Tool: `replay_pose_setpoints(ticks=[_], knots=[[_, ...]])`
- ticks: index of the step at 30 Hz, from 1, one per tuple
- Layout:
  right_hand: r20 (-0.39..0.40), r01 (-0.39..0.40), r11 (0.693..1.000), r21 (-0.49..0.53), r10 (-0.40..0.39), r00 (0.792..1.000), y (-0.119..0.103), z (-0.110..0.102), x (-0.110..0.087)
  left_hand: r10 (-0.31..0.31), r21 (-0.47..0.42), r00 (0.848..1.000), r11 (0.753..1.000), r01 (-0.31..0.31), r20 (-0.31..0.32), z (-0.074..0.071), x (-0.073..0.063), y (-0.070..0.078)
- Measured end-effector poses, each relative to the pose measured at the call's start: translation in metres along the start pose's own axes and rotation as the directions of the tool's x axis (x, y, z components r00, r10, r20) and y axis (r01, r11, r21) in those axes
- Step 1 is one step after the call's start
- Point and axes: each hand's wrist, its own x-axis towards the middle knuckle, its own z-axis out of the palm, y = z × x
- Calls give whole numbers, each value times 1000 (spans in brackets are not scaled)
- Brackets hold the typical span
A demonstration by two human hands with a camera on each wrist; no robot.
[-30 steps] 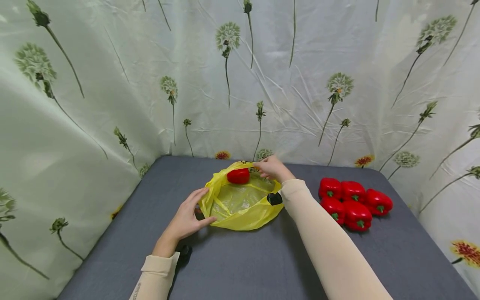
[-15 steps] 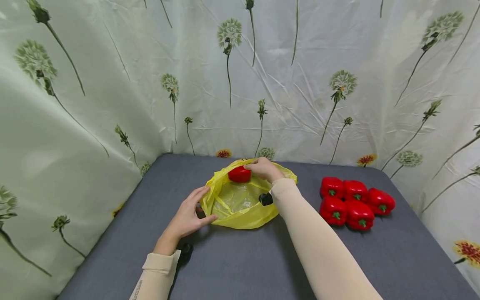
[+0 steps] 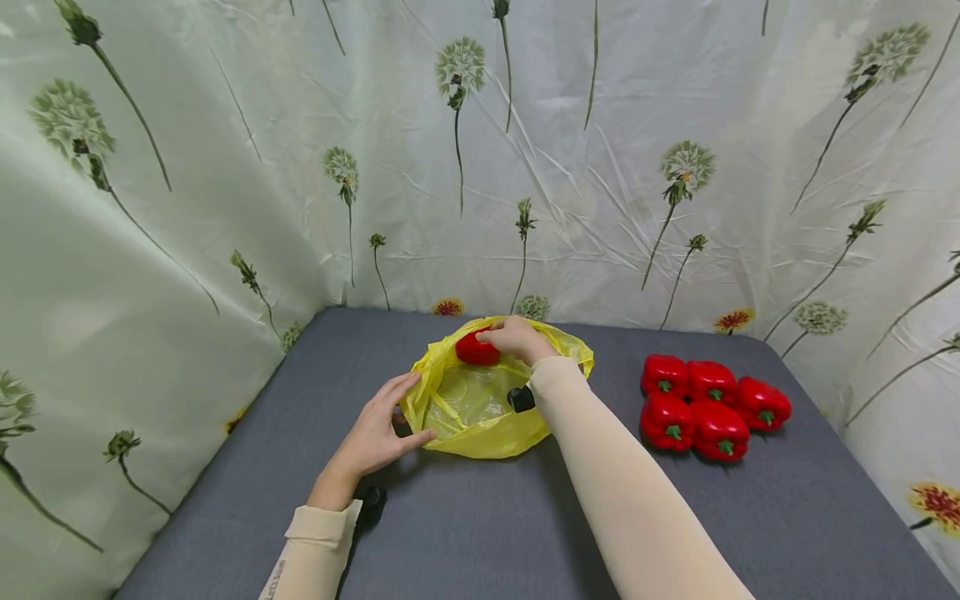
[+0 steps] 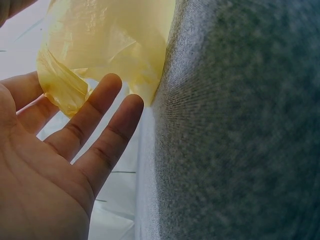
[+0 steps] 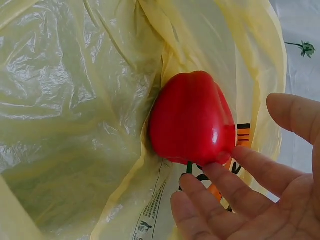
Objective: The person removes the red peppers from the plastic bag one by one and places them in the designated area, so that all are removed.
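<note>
A yellow plastic bag [image 3: 487,442] lies with its mouth spread wide on the grey table. Inside, at its far side, is a red bell pepper [image 5: 192,117], its green stem towards my fingers in the right wrist view. My right hand [image 3: 519,340] reaches into the bag, fingertips touching the pepper near the stem end, thumb held apart from it. My left hand [image 3: 381,427] stays at the bag's left rim, thumb and fingers spread. In the left wrist view its fingers [image 4: 117,125] are nearly straight beside the yellow plastic.
Several red bell peppers [image 3: 716,429] sit in a cluster at the right of the grey table [image 3: 480,533]. A pale curtain [image 3: 405,192] with dandelion prints hangs behind the table and along its sides.
My right hand has let go of the bag's far rim and moved left and inward to the pepper. The bag's right side spreads wider. My left hand has stayed in place.
</note>
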Motion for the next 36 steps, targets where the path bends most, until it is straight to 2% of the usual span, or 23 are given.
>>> replay_pose_setpoints(ticks=[13,25,32,36], knots=[[-5,-20,997,76,21,1000,-1,7,1,9,4,1000,1000,-8,-7,-1,0,0],[-43,-32,999,2,32,999,-4,9,-5,12,1,1000,1000,-12,-1,-1,1,1],[-97,-51,995,-84,43,994,-1,11,1,10,3,1000,1000,-10,2,0,0,1],[-127,-58,994,-88,46,991,2,12,6,12,0,1000,1000,-12,0,0,0,0]])
